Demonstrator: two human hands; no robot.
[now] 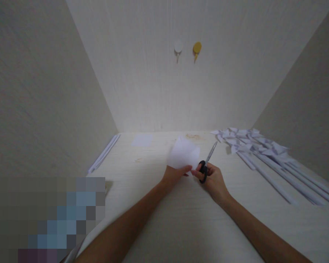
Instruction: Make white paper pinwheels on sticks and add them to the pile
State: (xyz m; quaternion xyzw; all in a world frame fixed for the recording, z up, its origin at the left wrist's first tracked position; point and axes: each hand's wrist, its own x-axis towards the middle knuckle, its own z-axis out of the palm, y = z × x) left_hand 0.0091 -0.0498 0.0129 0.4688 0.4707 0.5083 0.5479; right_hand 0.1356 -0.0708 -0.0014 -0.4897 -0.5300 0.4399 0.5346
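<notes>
Head view: a folded sheet of white paper point(184, 153) is pinched at its near edge by the left hand point(173, 174) and held just above the pale wood-grain worktop point(159, 204), around the middle of its width and towards the far edge. The right hand point(214, 180) is closed through the black loops of a pair of steel-bladed scissors point(207, 163); the blades are pointed up and away, just beside the right edge of the paper. Whether they are parted or closed cannot be told.

Risks, as judged:
- Left fingertips are set right next to the scissor pivot; a nick could be caused if the blades are brought in along that pinched edge.
- The paper is held at one edge only, so it could flop or twist under the blades and a crooked or torn cut could result.
- A heap of folded white paper pieces point(246, 140) and long white rolled paper sticks point(279, 171) are laid along the right edge; they could be swept off by the right elbow.

Also seen: thin white paper sticks point(104, 153) along the left edge, and a small flat white sheet point(142, 140) near the far edge.

Containers: none are seen; everything is laid loose on the worktop.
</notes>
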